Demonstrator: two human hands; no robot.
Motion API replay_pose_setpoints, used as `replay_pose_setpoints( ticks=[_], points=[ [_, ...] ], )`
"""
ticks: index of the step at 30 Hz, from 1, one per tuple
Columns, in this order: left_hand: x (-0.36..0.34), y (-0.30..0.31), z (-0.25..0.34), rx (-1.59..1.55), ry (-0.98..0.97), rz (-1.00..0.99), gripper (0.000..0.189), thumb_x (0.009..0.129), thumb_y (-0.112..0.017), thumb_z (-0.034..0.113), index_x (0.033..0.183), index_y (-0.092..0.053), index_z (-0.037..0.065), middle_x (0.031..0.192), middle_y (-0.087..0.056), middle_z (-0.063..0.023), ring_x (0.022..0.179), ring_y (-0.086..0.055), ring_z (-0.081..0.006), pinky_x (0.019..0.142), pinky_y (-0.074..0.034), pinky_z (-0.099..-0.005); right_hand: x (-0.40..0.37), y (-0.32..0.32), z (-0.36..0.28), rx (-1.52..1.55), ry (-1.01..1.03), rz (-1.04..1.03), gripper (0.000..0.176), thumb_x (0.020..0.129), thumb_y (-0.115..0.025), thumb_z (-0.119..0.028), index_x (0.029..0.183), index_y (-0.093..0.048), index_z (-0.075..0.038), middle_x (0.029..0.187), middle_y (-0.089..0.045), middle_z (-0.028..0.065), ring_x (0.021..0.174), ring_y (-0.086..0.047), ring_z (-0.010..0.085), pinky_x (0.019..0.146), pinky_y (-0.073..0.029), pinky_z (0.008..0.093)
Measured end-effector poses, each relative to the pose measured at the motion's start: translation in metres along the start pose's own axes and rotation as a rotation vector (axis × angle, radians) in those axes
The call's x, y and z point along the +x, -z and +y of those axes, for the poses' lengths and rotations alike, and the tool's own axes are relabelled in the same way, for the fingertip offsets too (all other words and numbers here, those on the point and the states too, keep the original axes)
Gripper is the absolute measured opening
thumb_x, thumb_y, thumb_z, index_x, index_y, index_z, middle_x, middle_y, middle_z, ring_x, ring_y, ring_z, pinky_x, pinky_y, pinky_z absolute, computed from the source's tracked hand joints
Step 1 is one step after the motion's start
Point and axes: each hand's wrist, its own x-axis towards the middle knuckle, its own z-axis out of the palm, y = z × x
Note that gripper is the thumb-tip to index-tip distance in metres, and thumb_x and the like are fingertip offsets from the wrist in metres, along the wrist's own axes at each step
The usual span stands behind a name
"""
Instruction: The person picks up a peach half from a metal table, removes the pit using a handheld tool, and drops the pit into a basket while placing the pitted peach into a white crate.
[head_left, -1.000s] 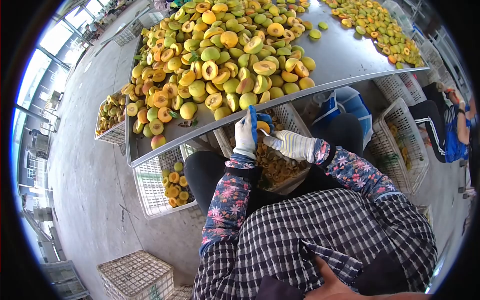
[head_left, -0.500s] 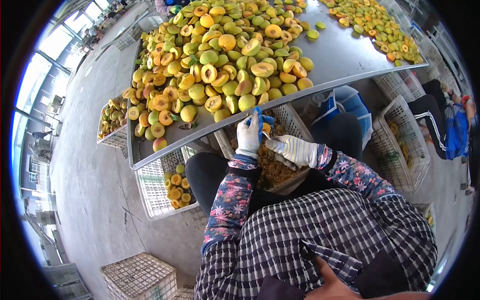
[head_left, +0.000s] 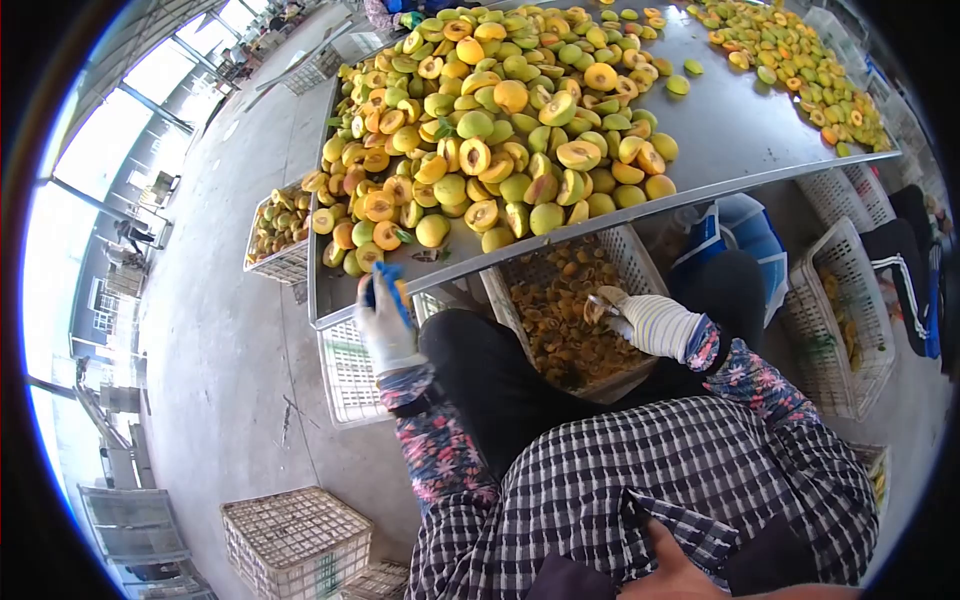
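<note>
Right glove: the right hand (head_left: pixel 662 324) pinches a small shiny object (head_left: pixel 596 306), too indistinct to identify, above the scrap-filled crate (head_left: pixel 642 268).
Left glove: the left hand (head_left: pixel 385 328) is blurred; whether its blue fingers grasp anything, I cannot tell.
Change: the hands have parted, so they are apparently no longer working together on one piece.
Pose: left forearm reaches forward beside the table's near-left corner; right wrist angles inward over the knees.
Fruit: cut halves (head_left: pixel 474 156) lie heaped on the metal table (head_left: pixel 740 128).

2 fruit heaps (head_left: pixel 510 125) on table (head_left: pixel 710 135); crate (head_left: pixel 637 262) between knees (head_left: pixel 462 345); tub (head_left: pixel 752 232) right of crate.
</note>
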Motion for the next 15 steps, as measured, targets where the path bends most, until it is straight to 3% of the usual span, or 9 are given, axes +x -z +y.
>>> replay_pose_setpoints(
  ticks=[1,3,5,7,8,9,10,12,15],
  points=[
    [0.016,0.029,-0.005,0.388,-0.095,0.036,0.033,0.096,-0.063,0.027,0.114,-0.066,0.000,0.099,-0.070,-0.0107,0.085,-0.067,-0.0198,0.077,-0.053,-0.0321,0.000,-0.003,0.001,-0.023,0.022,0.010,0.049,0.095,-0.053,-0.024,0.140,-0.042,-0.008,0.097,-0.067,0.0245,0.088,-0.064,0.0429,0.080,-0.051,0.0486],
    [0.026,0.043,0.000,0.847,-0.374,0.137,0.032,0.094,-0.064,0.028,0.110,-0.069,0.002,0.102,-0.070,-0.0132,0.092,-0.066,-0.0246,0.083,-0.051,-0.0340,0.002,-0.003,-0.003,-0.077,0.065,0.038,0.053,0.093,-0.055,-0.020,0.144,-0.040,-0.012,0.101,-0.066,0.0247,0.088,-0.064,0.0427,0.080,-0.051,0.0491],
    [0.042,0.025,-0.007,0.598,-0.315,-0.010,0.032,0.092,-0.065,0.029,0.110,-0.070,0.003,0.105,-0.070,-0.0150,0.096,-0.066,-0.0287,0.086,-0.050,-0.0377,0.006,0.000,-0.009,-0.050,0.015,-0.019,0.055,0.092,-0.055,-0.018,0.145,-0.040,-0.014,0.109,-0.064,0.0250,0.092,-0.064,0.0418,0.081,-0.052,0.0482],
    [0.033,-0.025,0.021,0.943,-0.246,-0.153,0.042,0.094,-0.056,0.041,0.111,-0.070,0.005,0.105,-0.070,-0.0177,0.100,-0.066,-0.0316,0.087,-0.050,-0.0384,0.008,-0.002,-0.011,-0.015,0.032,0.010,0.055,0.092,-0.055,-0.017,0.145,-0.040,-0.014,0.110,-0.064,0.0245,0.093,-0.064,0.0418,0.082,-0.052,0.0479],
    [0.032,-0.050,0.032,0.967,-0.103,-0.300,0.046,0.093,-0.054,0.045,0.112,-0.070,0.007,0.103,-0.070,-0.0183,0.100,-0.066,-0.0332,0.088,-0.050,-0.0397,0.013,-0.010,-0.004,-0.041,0.058,0.035,0.053,0.093,-0.055,-0.018,0.143,-0.041,-0.014,0.106,-0.066,0.0238,0.091,-0.065,0.0423,0.080,-0.052,0.0479],
    [0.029,-0.072,0.038,0.981,-0.101,-0.407,0.046,0.093,-0.054,0.045,0.114,-0.069,0.007,0.102,-0.071,-0.0175,0.100,-0.066,-0.0327,0.088,-0.049,-0.0404,0.015,-0.012,-0.003,-0.036,0.033,0.019,0.052,0.093,-0.055,-0.019,0.143,-0.042,-0.014,0.102,-0.067,0.0232,0.090,-0.065,0.0418,0.080,-0.052,0.0475],
    [0.037,-0.092,0.031,1.075,-0.052,-0.478,0.050,0.094,-0.052,0.047,0.119,-0.066,0.006,0.110,-0.069,-0.0197,0.107,-0.064,-0.0331,0.092,-0.048,-0.0401,0.016,-0.013,-0.003,-0.033,0.007,0.004,0.051,0.093,-0.055,-0.020,0.142,-0.043,-0.014,0.098,-0.067,0.0226,0.088,-0.065,0.0413,0.080,-0.052,0.0471],
    [0.056,-0.123,-0.005,1.226,0.020,-0.472,0.065,0.092,-0.050,0.053,0.126,-0.061,-0.001,0.126,-0.061,-0.0246,0.122,-0.057,-0.0351,0.103,-0.044,-0.0401,0.012,-0.002,-0.016,-0.020,-0.073,-0.054,0.049,0.093,-0.056,-0.023,0.140,-0.044,-0.013,0.091,-0.067,0.0226,0.085,-0.066,0.0410,0.078,-0.052,0.0471],
    [0.085,-0.152,-0.060,1.297,0.231,-0.524,0.074,0.085,-0.061,0.057,0.131,-0.057,-0.001,0.134,-0.058,-0.0225,0.125,-0.056,-0.0337,0.105,-0.044,-0.0391,0.006,-0.006,-0.006,0.007,-0.015,0.018,0.048,0.092,-0.057,-0.024,0.137,-0.046,-0.012,0.091,-0.066,0.0229,0.084,-0.065,0.0419,0.077,-0.051,0.0476]
  ],
)
